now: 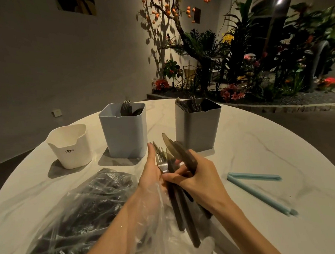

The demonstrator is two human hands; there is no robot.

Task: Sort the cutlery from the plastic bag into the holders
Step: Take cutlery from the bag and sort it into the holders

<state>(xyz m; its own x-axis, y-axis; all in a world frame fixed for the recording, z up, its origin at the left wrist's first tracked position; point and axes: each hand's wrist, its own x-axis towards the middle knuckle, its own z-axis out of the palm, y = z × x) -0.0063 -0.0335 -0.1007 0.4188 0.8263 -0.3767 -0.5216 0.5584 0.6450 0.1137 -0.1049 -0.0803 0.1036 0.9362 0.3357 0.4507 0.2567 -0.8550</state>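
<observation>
Cutlery (166,162) with dark handles was gathered in a bunch at the centre of the view, forks and knives pointing toward twelve o'clock, held above a round, pale marble-patterned surface (264,159). The left hand (151,171) supported the bunch from the nine o'clock side, its fingers straight along the fork heads and its wrist partly under clear plastic. The right hand (194,176) came in from four o'clock and had its fingers curled around several knives (177,150), whose blades rose toward twelve o'clock; the two hands were touching around the bunch. A crumpled clear plastic bag (79,216) with more dark cutlery inside lay at seven o'clock, spreading under the left forearm. Three holders stood in a row toward twelve o'clock: a white holder (71,147) marked CRBW at ten o'clock, a pale blue holder (124,133) at eleven o'clock with forks standing inside, and a grey holder (197,126) at one o'clock with several pieces of cutlery inside. The knife blades reached just in front of the grey holder. A light blue bag clip (260,191), opened into a V, lay on the surface at three o'clock, well apart from the hands. Plants (256,51) with red and orange flowers filled the background at one to two o'clock.
</observation>
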